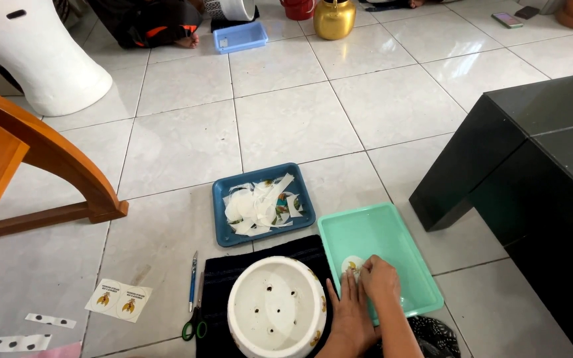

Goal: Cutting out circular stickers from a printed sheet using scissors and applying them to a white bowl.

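White glazed tiles cover the floor point(286, 126), and the work sits low in the head view. An upturned white ceramic pot point(276, 308) with small drain holes in its base stands on a dark striped cloth point(233, 272). Just left of the cloth lie a blue craft knife point(193, 282) and green-handled scissors point(195, 325), with a sheet of two round yellow stickers point(119, 300) further left and strips of dotted backing paper point(31, 331) near the corner. Behind the pot, a dark blue tray point(222, 232) holds a heap of white paper scraps point(260, 205). A curved wooden chair leg point(48, 159) stands at the left, a large white vase point(41, 53) behind it, and a black low table point(532, 172) closes off the right side. Far back are a pale blue tray point(241, 36), a gold pot point(334, 18) and a seated person's foot point(187, 41).

Both hands meet over the near left corner of a mint green tray point(392, 258), which lies just right of the pot. A round white sticker point(351, 265) with a yellow motif lies on the tray floor there. The right hand point(381, 282) rests on it, fingertips point(365, 266) pressed to its edge, fingers bent and together; whether it pinches the sticker cannot be told. The left hand point(351, 311) lies flat with fingers spread, touching the tray rim beside the sticker, holding nothing.
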